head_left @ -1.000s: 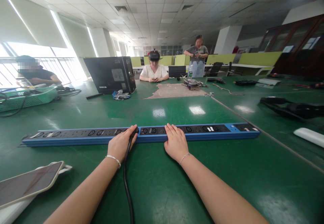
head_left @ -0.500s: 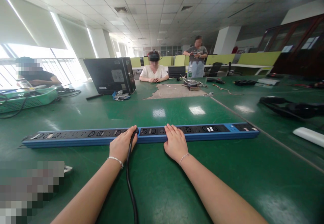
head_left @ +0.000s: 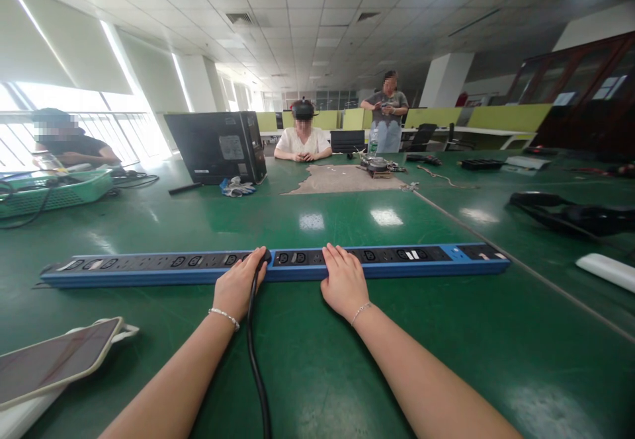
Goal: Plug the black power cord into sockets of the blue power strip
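Observation:
A long blue power strip [head_left: 302, 272] with rows of black sockets lies across the green table. At its middle, my left hand [head_left: 237, 287] is closed around the black plug [head_left: 266, 254] of a power cord, which sits at the strip's top face. Whether the plug is fully seated is hidden by my fingers. The black cord [head_left: 252, 346] runs from there down toward me between my arms. My right hand [head_left: 346, 281] lies over the strip just right of centre, its fingers reaching across the top to the far edge and gripping it.
A phone [head_left: 59, 359] lies at the near left. Behind the strip are a black computer case [head_left: 215, 148], gloves [head_left: 237, 187] and a green basket [head_left: 84, 191]. A white bar [head_left: 605, 270] and a black object [head_left: 570, 214] lie at right. Several people are beyond.
Both hands keep their places on the plug and the strip. The view has shifted very slightly; nothing else has visibly moved.

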The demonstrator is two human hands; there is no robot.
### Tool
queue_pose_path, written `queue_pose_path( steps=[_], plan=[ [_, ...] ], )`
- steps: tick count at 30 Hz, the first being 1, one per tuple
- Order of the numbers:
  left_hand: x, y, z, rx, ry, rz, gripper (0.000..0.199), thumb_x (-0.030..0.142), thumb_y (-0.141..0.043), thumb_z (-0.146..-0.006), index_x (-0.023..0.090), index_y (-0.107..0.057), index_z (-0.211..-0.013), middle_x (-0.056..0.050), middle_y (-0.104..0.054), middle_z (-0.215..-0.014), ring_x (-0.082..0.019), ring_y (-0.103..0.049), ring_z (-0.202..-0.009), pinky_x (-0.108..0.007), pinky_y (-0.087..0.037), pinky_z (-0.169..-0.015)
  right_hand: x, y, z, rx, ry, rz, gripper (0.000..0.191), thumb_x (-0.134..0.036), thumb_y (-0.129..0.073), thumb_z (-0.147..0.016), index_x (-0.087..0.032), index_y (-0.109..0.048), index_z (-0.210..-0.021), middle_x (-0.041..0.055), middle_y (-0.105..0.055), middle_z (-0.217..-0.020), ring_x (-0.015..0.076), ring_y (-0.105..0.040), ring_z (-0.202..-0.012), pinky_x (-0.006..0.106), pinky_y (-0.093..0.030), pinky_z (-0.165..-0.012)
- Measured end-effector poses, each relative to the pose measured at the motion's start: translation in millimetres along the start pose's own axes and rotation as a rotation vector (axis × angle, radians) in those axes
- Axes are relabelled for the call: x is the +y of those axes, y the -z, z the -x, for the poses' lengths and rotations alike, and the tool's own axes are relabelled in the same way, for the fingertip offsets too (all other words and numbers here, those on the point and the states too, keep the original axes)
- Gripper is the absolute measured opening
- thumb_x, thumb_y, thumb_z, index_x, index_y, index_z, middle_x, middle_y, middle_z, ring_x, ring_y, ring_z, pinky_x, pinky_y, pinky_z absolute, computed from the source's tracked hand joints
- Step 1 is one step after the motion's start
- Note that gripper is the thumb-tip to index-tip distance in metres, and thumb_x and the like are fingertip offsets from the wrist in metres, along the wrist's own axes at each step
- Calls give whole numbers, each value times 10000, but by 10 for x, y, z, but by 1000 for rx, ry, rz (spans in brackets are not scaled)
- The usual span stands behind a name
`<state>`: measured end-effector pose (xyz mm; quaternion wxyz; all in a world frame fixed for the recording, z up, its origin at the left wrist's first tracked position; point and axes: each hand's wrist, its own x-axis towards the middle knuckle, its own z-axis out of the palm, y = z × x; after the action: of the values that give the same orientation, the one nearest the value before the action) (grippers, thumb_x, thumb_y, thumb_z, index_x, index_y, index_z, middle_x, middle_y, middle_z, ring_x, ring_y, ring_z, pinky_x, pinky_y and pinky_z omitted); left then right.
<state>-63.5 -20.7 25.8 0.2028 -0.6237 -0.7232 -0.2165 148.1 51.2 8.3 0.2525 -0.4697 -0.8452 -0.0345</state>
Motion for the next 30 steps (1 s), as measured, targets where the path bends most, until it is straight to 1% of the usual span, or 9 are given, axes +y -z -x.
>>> queue_pose_path(
  steps=[7, 10, 12, 14, 16, 19, 22, 26, 30],
  plan=[
    [-18, -47, 19, 31, -13, -9, 393, 378, -351, -882, 234, -511, -1210, -60, -682, -1040, -172, -639, -938, -275, -462, -863, -2, -1, 1, -5, 0, -2, 577, -174, -434, -738, -130, -428, -1313, 57, -425, -1377, 210, -314, -1266, 349, -179, -1048],
    [-29, -42, 9, 65, -12, 19, 376, 383, -365, -880, 244, -531, -1187, -49, -682, -1047, -165, -647, -909, -254, -474, -818, -1, -6, 3, -2, -2, 0, 578, -174, -435, -737, -130, -428, -1313, 56, -423, -1379, 208, -311, -1268, 347, -174, -1050],
    [-30, -26, -12, 154, 32, 48, 382, 381, -376, -879, 229, -525, -1196, -55, -680, -1052, -168, -658, -853, -252, -487, -755, 0, -10, 3, 2, -2, 0, 576, -173, -435, -738, -130, -429, -1312, 56, -424, -1378, 208, -312, -1267, 346, -171, -1050],
    [-14, -15, -36, 278, 98, 83, 399, 381, -396, -874, 209, -506, -1217, -63, -683, -1042, -168, -665, -794, -251, -491, -705, 1, -14, 3, 5, 0, -2, 575, -172, -435, -738, -129, -430, -1312, 57, -425, -1377, 208, -313, -1266, 349, -168, -1051],
    [26, -18, -45, 336, 104, 129, 393, 380, -425, -865, 201, -511, -1204, -55, -696, -996, -160, -666, -758, -241, -488, -687, 2, -17, 2, 10, 2, -9, 574, -170, -436, -738, -127, -432, -1311, 59, -428, -1374, 209, -315, -1265, 350, -169, -1050],
    [136, -33, -25, 257, -9, 199, 345, 378, -446, -858, 202, -544, -1138, -31, -711, -903, -146, -665, -720, -221, -486, -658, 0, -21, -2, 21, -5, -25, 573, -162, -439, -730, -128, -442, -1303, 63, -439, -1366, 208, -325, -1259, 351, -179, -1046],
    [287, -29, -14, 188, -47, 245, 332, 387, -440, -860, 207, -536, -1121, -22, -709, -872, -143, -662, -704, -224, -489, -656, -3, -24, -9, 28, -16, -48, 577, -148, -452, -713, -130, -458, -1289, 70, -454, -1353, 208, -334, -1255, 354, -195, -1039],
    [513, -21, -98, 133, -103, 238, 319, 383, -432, -864, 199, -543, -1100, -41, -702, -934, -155, -661, -800, -233, -488, -717, 6, -35, -16, 56, -17, -102, 599, -109, -450, -691, -119, -454, -1290, 78, -479, -1331, 204, -355, -1246, 352, -215, -1036],
    [726, -73, -250, 50, -66, 216, 321, 383, -415, -870, 207, -533, -1111, -44, -701, -925, -165, -661, -801, -246, -487, -697, 29, -54, -20, 104, -28, -161, 604, -78, -431, -673, -96, -465, -1276, 84, -523, -1285, 198, -390, -1224, 338, -230, -1038]
  ],
)
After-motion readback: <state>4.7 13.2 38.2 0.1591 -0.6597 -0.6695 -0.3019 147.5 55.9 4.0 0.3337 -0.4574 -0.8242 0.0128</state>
